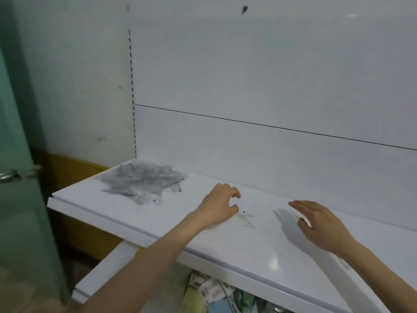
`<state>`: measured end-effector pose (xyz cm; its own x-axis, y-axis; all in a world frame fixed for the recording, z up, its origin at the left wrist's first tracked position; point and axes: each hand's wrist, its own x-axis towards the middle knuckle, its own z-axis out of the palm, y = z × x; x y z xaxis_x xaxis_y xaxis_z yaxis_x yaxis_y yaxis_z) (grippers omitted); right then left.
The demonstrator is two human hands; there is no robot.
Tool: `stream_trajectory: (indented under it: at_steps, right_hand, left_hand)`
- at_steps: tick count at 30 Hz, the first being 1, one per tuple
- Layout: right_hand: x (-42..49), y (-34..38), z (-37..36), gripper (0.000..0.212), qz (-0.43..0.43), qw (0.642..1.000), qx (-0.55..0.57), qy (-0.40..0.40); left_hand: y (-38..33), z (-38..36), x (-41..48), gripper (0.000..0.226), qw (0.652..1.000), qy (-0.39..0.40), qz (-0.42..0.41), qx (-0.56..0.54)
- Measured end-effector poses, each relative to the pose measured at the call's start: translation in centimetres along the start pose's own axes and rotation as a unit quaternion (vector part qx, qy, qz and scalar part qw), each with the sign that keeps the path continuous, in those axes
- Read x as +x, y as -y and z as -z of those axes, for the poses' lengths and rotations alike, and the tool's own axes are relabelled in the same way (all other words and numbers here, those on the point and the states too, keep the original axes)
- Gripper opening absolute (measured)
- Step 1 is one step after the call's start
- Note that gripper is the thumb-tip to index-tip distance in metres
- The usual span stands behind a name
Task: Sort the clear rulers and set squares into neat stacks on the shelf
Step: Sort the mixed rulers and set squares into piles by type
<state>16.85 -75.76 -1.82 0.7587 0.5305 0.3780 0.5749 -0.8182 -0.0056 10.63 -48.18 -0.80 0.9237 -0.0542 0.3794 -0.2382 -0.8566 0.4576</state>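
- My left hand (222, 204) is loosely curled and holds nothing; my right hand (316, 220) is flat and free.
- I think the sorting is only beginning; next I should reach left to the pile (142, 181) on the shelf (248, 256).

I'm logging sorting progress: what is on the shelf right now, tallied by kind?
Hands: 2 (left hand, right hand)
Jumbled heap of clear rulers and set squares: 1
Small cluster of clear pieces near left hand: 1
Total: 4; single pieces too blurred to count.
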Motion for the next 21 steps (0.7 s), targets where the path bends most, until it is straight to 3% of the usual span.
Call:
stream_trajectory:
  at_steps: [14, 18, 21]
  right_hand:
    - [20.1, 28.3, -7.5, 0.041, 0.113, 0.986, 0.087, 0.08]
    - [24.7, 34.4, -9.7, 0.059, 0.101, 0.981, 0.087, 0.143]
    - [27.2, 36.7, -10.4, 0.06, 0.11, 0.975, 0.059, 0.184]
  left_hand:
    - [27.6, 17.2, -5.6, 0.019, 0.989, -0.08, 0.118, 0.05]
    - [33.8, 19.4, -4.2, 0.03, 0.992, -0.049, 0.101, 0.051]
    - [35.9, 20.0, -2.1, 0.054, 0.994, 0.038, 0.091, 0.046]
